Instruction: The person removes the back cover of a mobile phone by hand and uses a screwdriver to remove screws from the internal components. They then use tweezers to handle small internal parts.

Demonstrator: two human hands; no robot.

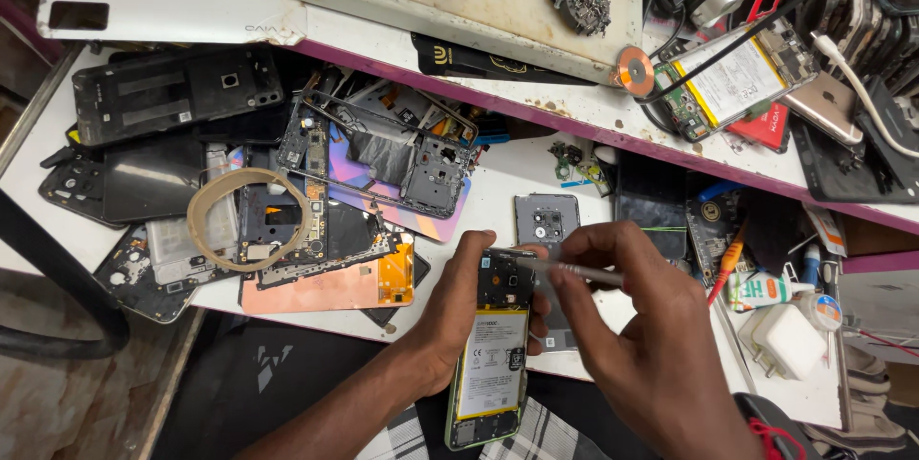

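Left hand (450, 312) clamps the opened phone (493, 350) over the lap by the bench edge, right hand (627, 316) pinches tweezers (574, 274), probably at the top board; keep the tip steady and shallow.

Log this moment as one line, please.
left hand: holds opened phone | right hand: metal tool tip on phone's upper part | bench: cluttered

The opened phone with pale green frame (490, 355), held in the left grip (458, 312), shows a white battery with black print. The thin metal tool (574, 273) in the right grip (632, 326) is silver-grey. Left of the grips, a tan tape ring (203, 194) lies over black phone parts beside an orange copper-toned panel (330, 290). The white surface (498, 173) has a magenta-edged shelf (536, 115) beyond the grips.
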